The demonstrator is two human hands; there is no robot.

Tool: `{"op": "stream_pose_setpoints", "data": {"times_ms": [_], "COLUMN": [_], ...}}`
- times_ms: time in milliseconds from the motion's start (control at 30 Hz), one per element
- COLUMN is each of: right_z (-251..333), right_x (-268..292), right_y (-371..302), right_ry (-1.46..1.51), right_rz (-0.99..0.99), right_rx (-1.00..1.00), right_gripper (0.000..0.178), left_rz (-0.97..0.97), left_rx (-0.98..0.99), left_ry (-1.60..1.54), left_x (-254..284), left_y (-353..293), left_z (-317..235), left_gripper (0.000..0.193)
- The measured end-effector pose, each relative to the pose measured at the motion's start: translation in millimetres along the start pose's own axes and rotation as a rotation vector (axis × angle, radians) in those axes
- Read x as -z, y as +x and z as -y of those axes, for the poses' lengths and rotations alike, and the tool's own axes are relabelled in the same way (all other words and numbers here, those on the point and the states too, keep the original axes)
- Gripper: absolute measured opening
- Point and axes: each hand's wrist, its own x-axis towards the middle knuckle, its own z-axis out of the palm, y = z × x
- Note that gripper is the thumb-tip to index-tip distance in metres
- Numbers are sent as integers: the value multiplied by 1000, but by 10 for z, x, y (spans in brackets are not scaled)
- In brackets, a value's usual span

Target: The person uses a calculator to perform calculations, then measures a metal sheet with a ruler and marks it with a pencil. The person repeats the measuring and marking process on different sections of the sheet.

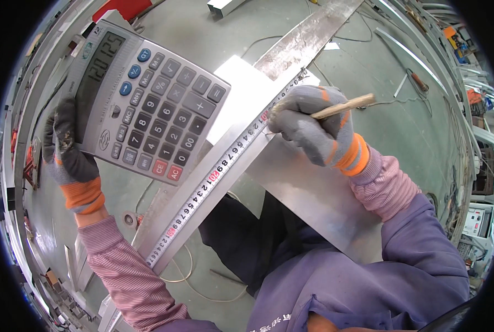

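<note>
In a grey and orange work glove, my left hand (pixel 74 152) is closed on the left edge of a large grey desk calculator (pixel 205 91), tilted with its keys and display toward me. My right hand (pixel 319 124), gloved the same way, grips a slim wooden pencil-like stick (pixel 353 105); its lower end is hidden by the fingers. That hand rests at a measuring tape (pixel 233 152) laid out diagonally along a long flat metal bar (pixel 308 41). Under my right forearm lies a shiny metal sheet (pixel 319 202), reaching toward my body.
A bright white sheet (pixel 238 91) shows behind the calculator. On the floor at right lie a tool with a brown handle (pixel 420 82) and a thin cable. Looped pale cord (pixel 213 299) lies near my legs. Long metal profiles line the left side, and a pale machine (pixel 477 221) stands far right.
</note>
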Motion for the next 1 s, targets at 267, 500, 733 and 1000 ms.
{"op": "stream_pose_setpoints", "data": {"times_ms": [267,500,733,1000], "right_z": [232,81,310,373], "right_x": [-213,-395,-308,-295], "right_y": [43,95,39,34], "right_ry": [328,134,200,317], "right_rz": [-342,-476,-399,-427], "right_rx": [-117,105,-220,-265], "right_gripper": [36,41,30,29], "left_rz": [-77,-50,8,-23], "left_rx": [-91,-39,-23,45], "left_ry": [-206,-272,-341,-373], "left_x": [-127,-331,-540,-556], "left_y": [-42,-52,-168,-176], "left_z": [99,-105,-247,-307], "left_gripper": [33,34,41,41]}}
